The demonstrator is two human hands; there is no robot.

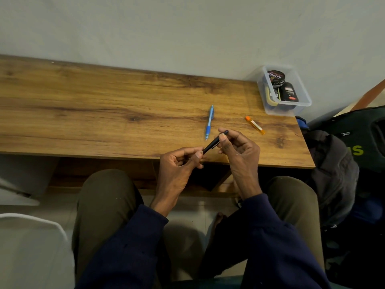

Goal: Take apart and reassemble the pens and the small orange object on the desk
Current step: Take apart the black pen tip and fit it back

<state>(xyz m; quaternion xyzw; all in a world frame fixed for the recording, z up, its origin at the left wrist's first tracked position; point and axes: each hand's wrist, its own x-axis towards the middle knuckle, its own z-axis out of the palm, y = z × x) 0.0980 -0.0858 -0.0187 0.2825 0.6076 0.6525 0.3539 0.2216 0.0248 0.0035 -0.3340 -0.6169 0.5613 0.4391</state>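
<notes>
Black pen (212, 145) was held off the surface (104, 105), slanted, just over its front edge and between both hands. Left hand (179, 163) pinched the lower end with thumb and curled fingers; right hand (237, 147) pinched the upper end, thumb pressed on the barrel and forefinger hooked over the top. The pen looked light, stiff, thin plastic, smooth enough to slip when twisted, so the best hold was probably close either side of the barrel joint, with the clip as a stop. Could not tell whether the barrel was already loosened, since the fingers hid the joint. Any inner spring and refill would likely be tiny and prone to roll or jump. Blue pen (209, 123) lay flat on the surface just beyond the hands, tip toward the person. The small orange object (255, 125) lay to its right, apart from it and near the surface's right end. Clear plastic box (306, 105) with dark tins sat at the far right corner against the wall. There was bare wood to the left for laying parts down. The front edge lay directly under the hands, so dropped bits could fall to the lap or the floor. A dark backpack (354, 147) crowded the right edge.
</notes>
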